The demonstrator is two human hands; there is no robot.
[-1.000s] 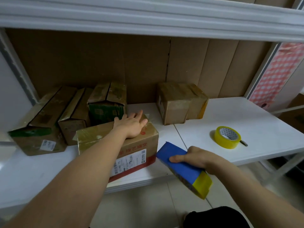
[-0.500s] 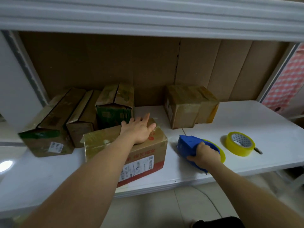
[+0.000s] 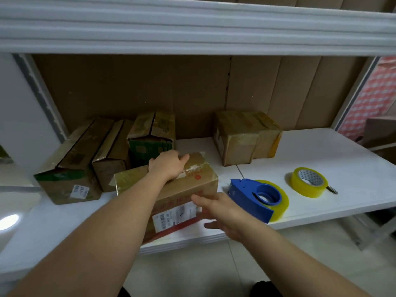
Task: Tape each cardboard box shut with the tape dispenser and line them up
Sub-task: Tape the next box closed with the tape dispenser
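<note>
A taped cardboard box [image 3: 192, 185] with a red stripe and a white label lies near the front edge of the white shelf [image 3: 321, 159]. My left hand [image 3: 168, 167] rests on its top with the fingers curled over the far edge. My right hand [image 3: 222, 213] touches the box's front right corner with fingers spread. The blue tape dispenser [image 3: 255, 197] with a yellow roll lies on the shelf just right of that hand, free of it. Three taped boxes [image 3: 111, 155] stand side by side at the back left. Another taped box [image 3: 244, 138] sits at the back middle.
A spare yellow tape roll [image 3: 308, 182] lies on the shelf at the right, with a small dark tool [image 3: 332, 189] beside it. An upper shelf board [image 3: 192, 28] hangs overhead. Cardboard sheets line the back. Tiled floor lies below the shelf edge.
My right hand set the blue dispenser down on the shelf, let go of it and moved left to the box's front corner. My left hand's fingers curled over the box's far edge.
</note>
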